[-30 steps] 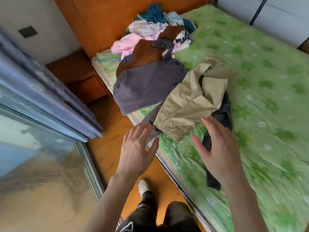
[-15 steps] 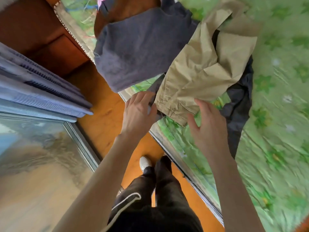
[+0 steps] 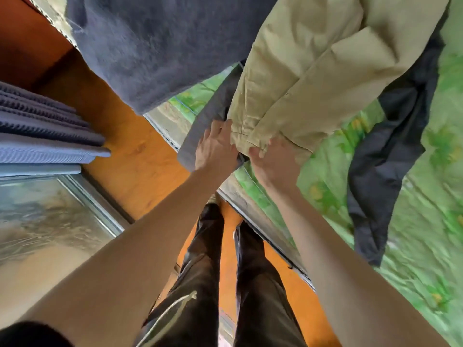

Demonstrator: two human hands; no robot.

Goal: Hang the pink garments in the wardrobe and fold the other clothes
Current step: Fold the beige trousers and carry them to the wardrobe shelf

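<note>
Left hand (image 3: 215, 146): it lies on the near end of the tan trousers (image 3: 313, 71), at the bed's edge. The fingers are partly curled on the cloth. I cannot tell if it has a real hold yet.
Right hand (image 3: 273, 159): it is just beside the left one, on the same tan end. The fingertips (image 3: 255, 152) bend down onto the hem. A firm pinch does not show.
Tan trousers: crumpled on the bed (image 3: 400, 196), with the near end at the edge. They are not pink, so I think they are for folding.
Grey cloth (image 3: 200, 126): it hangs off the edge, under the left hand. Risk: the left hand may catch it too and drag it to the floor (image 3: 130, 136).
Dark garment (image 3: 385, 151): part of it lies under the trousers. Risk: a quick pull may tug it along and make a tangle.
Purple top (image 3: 150, 46): it droops over the edge, close by. Risk: a bump may slide it off.
Pink clothes: none in view here.
</note>
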